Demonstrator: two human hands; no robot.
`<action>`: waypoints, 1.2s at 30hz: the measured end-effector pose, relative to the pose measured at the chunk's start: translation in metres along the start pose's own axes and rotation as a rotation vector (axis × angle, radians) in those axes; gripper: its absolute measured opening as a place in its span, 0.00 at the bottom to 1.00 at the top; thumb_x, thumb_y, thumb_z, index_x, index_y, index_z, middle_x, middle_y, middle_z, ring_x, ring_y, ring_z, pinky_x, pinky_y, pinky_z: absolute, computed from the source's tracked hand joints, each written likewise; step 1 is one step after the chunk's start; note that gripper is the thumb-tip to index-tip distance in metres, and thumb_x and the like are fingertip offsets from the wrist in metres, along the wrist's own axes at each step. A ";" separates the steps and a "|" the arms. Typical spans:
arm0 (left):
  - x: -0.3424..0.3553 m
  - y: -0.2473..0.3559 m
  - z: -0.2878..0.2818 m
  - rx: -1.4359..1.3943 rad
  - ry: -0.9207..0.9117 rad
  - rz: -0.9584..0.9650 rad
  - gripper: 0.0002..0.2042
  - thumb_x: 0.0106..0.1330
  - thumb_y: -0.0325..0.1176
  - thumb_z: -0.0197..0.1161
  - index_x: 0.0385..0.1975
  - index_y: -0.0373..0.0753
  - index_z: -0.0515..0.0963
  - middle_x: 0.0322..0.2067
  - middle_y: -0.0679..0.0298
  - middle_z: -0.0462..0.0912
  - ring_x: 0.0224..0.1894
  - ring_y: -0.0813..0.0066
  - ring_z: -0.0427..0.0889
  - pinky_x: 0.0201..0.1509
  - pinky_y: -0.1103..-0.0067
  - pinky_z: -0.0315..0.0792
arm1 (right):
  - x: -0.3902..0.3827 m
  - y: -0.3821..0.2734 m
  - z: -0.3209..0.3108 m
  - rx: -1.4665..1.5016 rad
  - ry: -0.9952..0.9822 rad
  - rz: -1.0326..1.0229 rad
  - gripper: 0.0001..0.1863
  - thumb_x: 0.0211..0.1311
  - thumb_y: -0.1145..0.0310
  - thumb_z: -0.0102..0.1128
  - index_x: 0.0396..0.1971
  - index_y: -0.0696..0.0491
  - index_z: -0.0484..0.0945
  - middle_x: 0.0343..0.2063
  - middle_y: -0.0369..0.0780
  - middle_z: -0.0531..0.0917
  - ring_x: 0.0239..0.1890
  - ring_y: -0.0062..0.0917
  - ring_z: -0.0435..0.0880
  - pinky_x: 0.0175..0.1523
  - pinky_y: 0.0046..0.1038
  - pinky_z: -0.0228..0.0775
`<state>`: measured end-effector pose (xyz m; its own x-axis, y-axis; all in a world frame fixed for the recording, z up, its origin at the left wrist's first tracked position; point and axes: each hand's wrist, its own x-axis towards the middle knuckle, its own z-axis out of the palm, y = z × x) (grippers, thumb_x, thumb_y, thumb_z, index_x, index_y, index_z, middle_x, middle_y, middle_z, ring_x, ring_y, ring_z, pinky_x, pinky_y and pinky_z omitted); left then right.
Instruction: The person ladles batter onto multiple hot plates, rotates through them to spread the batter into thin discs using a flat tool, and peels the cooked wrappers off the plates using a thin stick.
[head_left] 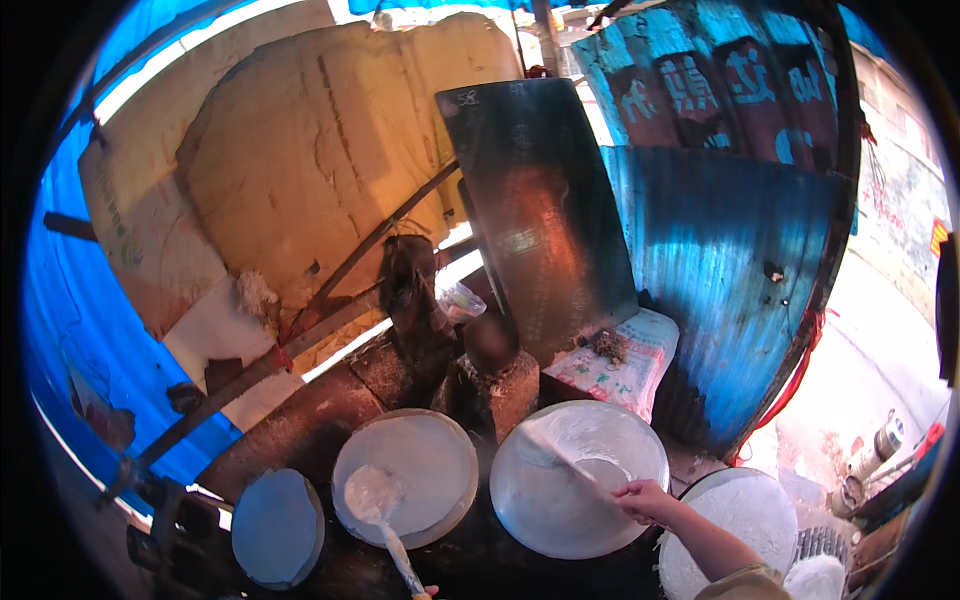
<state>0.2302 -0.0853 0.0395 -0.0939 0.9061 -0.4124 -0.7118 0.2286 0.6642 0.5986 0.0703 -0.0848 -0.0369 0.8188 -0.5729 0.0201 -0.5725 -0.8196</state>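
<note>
Two hands at work: right hand (647, 499) fully in view; left hand (428, 592) only a fingertip sliver at the lower edge.
Right grip: closed around the near end of a thin pale flat stick (568, 462).
Stick axis: runs from the right grip up and to the left, across the wide round grey griddle coated with a thin white batter film (540, 510).
Stick far end: lies over the upper left part of that griddle, well apart from the grip.
Left grip: state cannot be told; only fingertips show, at the handle end of the white long-handled ladle (378, 500).
Ladle axis: handle runs from the lower edge up and slightly left; the bowl rests on the smaller round griddle with pale batter (440, 445).
Nearer hand: the right hand is nearer the wide griddle; the left hand is nearer the smaller griddle.
Neighbouring items: round blue-grey flat lid (277, 527) left of the smaller griddle; round white-filled basin (765, 510) just right of the right forearm.
Backdrop: dark upright metal sheet (540, 210) behind both griddles; blue corrugated panel (720, 280) to its right.
</note>
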 end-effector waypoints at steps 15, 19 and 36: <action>0.000 0.000 -0.006 0.296 -0.028 -0.018 0.14 0.64 0.22 0.46 0.47 0.47 0.63 0.24 0.67 0.66 0.11 0.86 0.56 0.08 0.91 0.51 | 0.013 -0.008 -0.083 -0.248 -0.333 0.051 0.13 0.52 0.70 0.64 0.39 0.55 0.79 0.14 0.32 0.74 0.11 0.10 0.66 0.13 0.13 0.51; 0.026 0.001 0.014 0.142 -0.078 -0.090 0.19 0.56 0.17 0.52 0.47 0.44 0.64 0.24 0.67 0.66 0.12 0.86 0.57 0.10 0.92 0.52 | 0.039 -0.026 -0.063 -0.192 0.134 -0.117 0.13 0.48 0.69 0.64 0.37 0.54 0.81 0.15 0.32 0.74 0.12 0.10 0.67 0.14 0.16 0.54; 0.017 -0.010 0.006 0.019 -0.117 -0.063 0.20 0.58 0.18 0.51 0.50 0.43 0.64 0.25 0.67 0.65 0.13 0.87 0.58 0.11 0.92 0.53 | 0.025 -0.027 -0.058 -0.334 -0.412 0.111 0.15 0.52 0.70 0.64 0.41 0.57 0.78 0.15 0.31 0.74 0.11 0.11 0.66 0.14 0.16 0.53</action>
<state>0.2399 -0.0703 0.0298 0.0334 0.9250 -0.3785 -0.7003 0.2918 0.6514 0.6555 0.1088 -0.0771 -0.4043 0.6315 -0.6616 0.3604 -0.5549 -0.7498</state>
